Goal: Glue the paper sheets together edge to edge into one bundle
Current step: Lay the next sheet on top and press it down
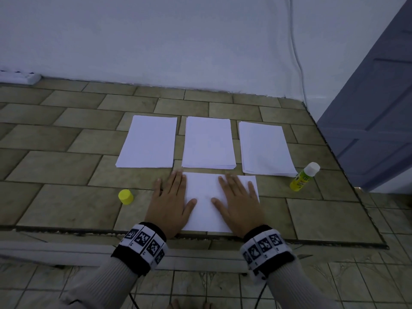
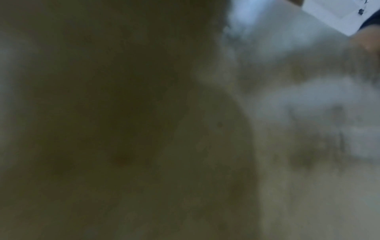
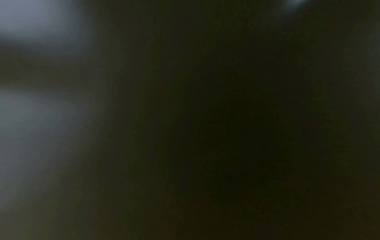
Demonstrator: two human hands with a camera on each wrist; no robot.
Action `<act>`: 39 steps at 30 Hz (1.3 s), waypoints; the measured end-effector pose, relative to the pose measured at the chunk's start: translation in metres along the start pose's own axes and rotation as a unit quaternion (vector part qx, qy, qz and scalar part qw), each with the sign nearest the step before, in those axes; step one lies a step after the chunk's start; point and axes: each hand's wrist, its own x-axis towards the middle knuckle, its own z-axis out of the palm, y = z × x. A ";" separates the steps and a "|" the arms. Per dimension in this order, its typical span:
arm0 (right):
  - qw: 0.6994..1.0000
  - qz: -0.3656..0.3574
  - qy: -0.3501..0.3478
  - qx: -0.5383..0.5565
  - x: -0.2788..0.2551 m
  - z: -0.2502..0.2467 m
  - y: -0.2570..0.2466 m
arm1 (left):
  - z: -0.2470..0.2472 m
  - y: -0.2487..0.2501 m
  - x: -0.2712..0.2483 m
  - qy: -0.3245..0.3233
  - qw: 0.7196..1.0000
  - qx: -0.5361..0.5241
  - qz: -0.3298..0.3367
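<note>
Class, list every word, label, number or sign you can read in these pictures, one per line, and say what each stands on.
Glue stick label: dark print on yellow, too blurred to read.
Left wristband: square black-and-white coded markers with tiny characters beneath, too small to read.
Right wristband: the same kind of markers, unreadable.
Paper sheets and the yellow cap: no print visible.
Both wrist views: too blurred and dark to show any text.

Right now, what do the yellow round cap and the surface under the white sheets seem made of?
Yellow round cap: apparently moulded plastic, smooth and evenly coloured. Surface: looks like mottled olive-brown tile with visible joints, though a printed pattern cannot be excluded.
</note>
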 end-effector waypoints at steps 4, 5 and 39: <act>0.998 0.052 -0.005 -0.019 -0.014 -0.010 0.033 | 0.000 0.000 -0.001 -0.013 1.000 0.000 0.001; 0.998 0.060 -0.012 -0.025 -0.017 -0.013 0.034 | 0.001 -0.001 -0.001 -0.017 1.000 -0.001 0.003; 0.990 -0.005 -0.130 0.048 -0.002 -0.069 0.038 | -0.014 0.003 0.000 -0.097 0.995 0.011 0.002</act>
